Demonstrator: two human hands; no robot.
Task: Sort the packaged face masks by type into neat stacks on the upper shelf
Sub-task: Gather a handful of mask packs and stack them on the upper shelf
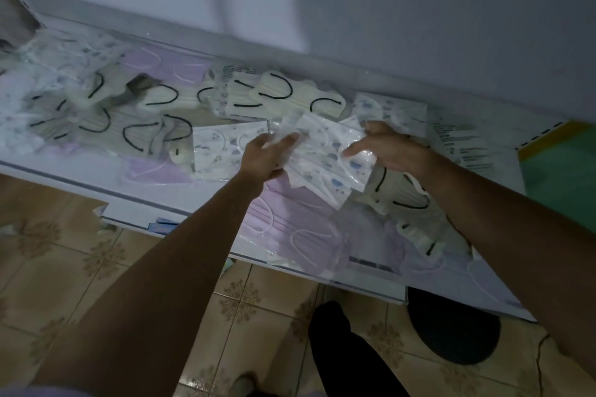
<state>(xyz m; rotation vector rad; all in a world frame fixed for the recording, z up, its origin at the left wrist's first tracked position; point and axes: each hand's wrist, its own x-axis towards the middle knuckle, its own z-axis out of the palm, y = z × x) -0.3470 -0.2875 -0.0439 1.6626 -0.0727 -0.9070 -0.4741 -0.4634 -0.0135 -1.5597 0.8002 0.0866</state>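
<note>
Left hand (264, 156): gripped the left edge of the printed-mask bundle, thumb on top, fingers curled beneath.
Right hand (388, 147): held the bundle's right edge, fingers bent round the clear wrappers.
Printed-mask bundle (322, 167): several white masks with blue and grey prints, in clear packets, fanned out between both hands just above the shelf.
Shelf (64, 182): white, strewn with unsorted packets.
Cream masks (277, 90): black ear loops, scattered and overlapping behind the hands and to the left.
Lilac masks (290, 222): lay under the bundle near the front edge; more sat at the back left.
Single printed packet (222, 145): 1 lay flat just left of the left hand.
Green and yellow panel (561, 167): at the shelf's right end.
Floor (64, 251): beige patterned tiles below.
</note>
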